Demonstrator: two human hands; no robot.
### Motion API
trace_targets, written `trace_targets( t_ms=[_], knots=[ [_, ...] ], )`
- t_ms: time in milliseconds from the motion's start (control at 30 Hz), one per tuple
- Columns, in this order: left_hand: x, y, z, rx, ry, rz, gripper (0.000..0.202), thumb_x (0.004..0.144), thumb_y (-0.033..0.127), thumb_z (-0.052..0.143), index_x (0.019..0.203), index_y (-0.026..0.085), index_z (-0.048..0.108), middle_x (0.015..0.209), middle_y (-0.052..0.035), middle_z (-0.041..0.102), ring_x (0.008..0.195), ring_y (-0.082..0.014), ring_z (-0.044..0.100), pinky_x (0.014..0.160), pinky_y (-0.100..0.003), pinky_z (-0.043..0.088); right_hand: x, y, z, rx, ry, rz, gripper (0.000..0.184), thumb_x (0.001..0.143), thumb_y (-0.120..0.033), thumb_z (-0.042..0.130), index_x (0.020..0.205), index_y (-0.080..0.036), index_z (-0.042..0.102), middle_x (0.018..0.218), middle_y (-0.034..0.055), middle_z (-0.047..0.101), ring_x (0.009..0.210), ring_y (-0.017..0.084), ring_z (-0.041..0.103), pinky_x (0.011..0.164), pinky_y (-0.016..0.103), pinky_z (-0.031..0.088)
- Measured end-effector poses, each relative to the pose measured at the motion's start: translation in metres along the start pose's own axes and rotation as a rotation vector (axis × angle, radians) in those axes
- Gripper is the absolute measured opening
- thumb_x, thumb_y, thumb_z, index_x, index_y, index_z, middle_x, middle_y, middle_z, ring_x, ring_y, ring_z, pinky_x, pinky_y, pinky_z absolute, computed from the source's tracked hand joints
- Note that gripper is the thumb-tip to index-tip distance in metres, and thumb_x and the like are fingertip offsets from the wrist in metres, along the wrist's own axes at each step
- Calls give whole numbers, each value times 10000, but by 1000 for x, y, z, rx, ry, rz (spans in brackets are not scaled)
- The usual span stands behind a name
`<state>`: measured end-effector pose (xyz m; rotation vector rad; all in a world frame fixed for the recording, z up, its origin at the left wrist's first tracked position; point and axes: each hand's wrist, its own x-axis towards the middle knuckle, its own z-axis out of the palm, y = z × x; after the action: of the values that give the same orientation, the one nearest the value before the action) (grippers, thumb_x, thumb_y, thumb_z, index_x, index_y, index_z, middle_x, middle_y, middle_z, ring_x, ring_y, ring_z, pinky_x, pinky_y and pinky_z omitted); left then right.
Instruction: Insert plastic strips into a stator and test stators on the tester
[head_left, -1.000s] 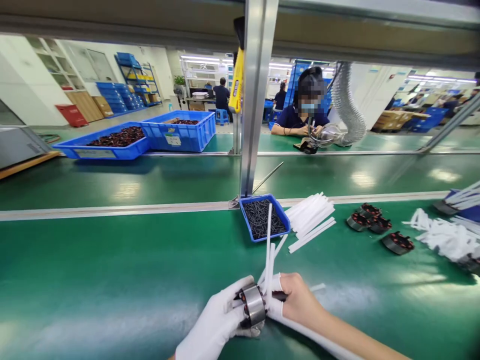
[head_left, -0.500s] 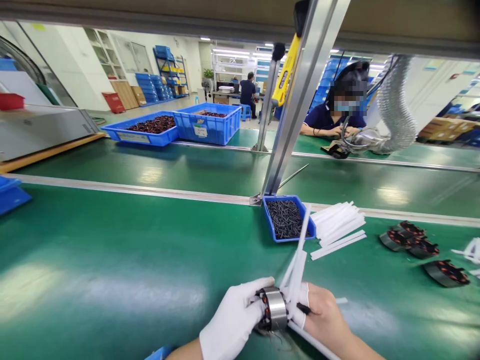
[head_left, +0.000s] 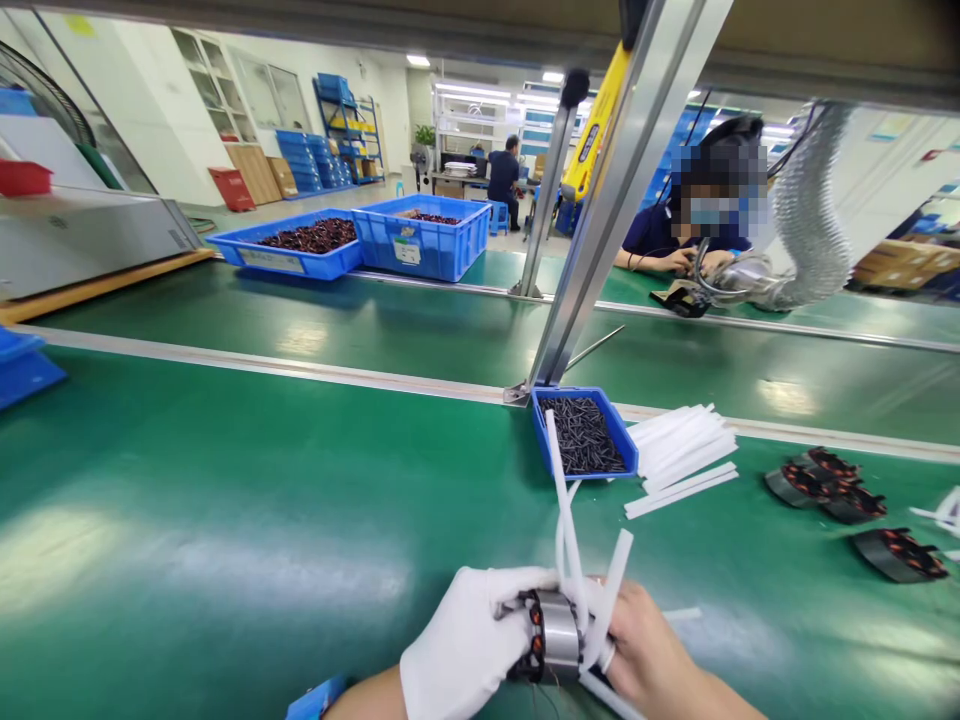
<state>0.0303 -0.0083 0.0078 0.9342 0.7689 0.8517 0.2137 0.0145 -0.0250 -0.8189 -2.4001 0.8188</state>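
Observation:
In my gloved left hand is a motor stator, a steel ring with copper windings and black end pieces. The fingers wrap its left side, and the ring lies on its side. Several long white strips stick out from its right face, some upward and one down to the right. My right hand, with white covers on its fingertips, is closed on the white strips against that face. Its fingertips are partly hidden behind the strips. Thin loose wires hang below the ring.
A blue bin of short black tubes stands ahead, beside a pile of white strips. Several stators lie at right. A metal post rises behind the bin. Blue crates stand farther back. Across the bench a co-worker sits.
The white strips at the stator have swung and spread, one leaning left and another now standing apart at right. My right hand has shifted slightly down; the left hand still grips the stator.

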Motion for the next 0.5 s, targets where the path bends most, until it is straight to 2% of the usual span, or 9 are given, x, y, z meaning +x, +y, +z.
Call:
trace_targets(
  t_ms=[133, 333, 500],
  knots=[
    [-2, 0, -2, 28, -10, -25, 421, 660, 96, 423, 1012, 138, 651, 843, -38, 661, 804, -206, 593, 740, -271, 469, -4, 1, 1, -91, 23, -84, 234, 781, -109, 353, 831, -194, 566, 711, 64, 625, 638, 158, 585, 593, 242, 455],
    [-2, -1, -3, 123, -4, -25, 450, 644, 88, 398, 1012, 146, 652, 844, -28, 662, 820, -201, 577, 750, -259, 458, -2, -2, -2, -122, 1, -95, 295, 772, -103, 349, 969, -191, 550, 744, 72, 628, 643, 160, 584, 585, 246, 453],
    [-3, -2, -5, 133, -4, -25, 429, 674, 117, 410, 1031, 155, 645, 866, -29, 663, 841, -213, 578, 751, -268, 460, -1, -2, -3, -116, -17, -90, 273, 786, -106, 352, 956, -195, 547, 677, 44, 600, 593, 143, 545, 562, 233, 417]
  ],
)
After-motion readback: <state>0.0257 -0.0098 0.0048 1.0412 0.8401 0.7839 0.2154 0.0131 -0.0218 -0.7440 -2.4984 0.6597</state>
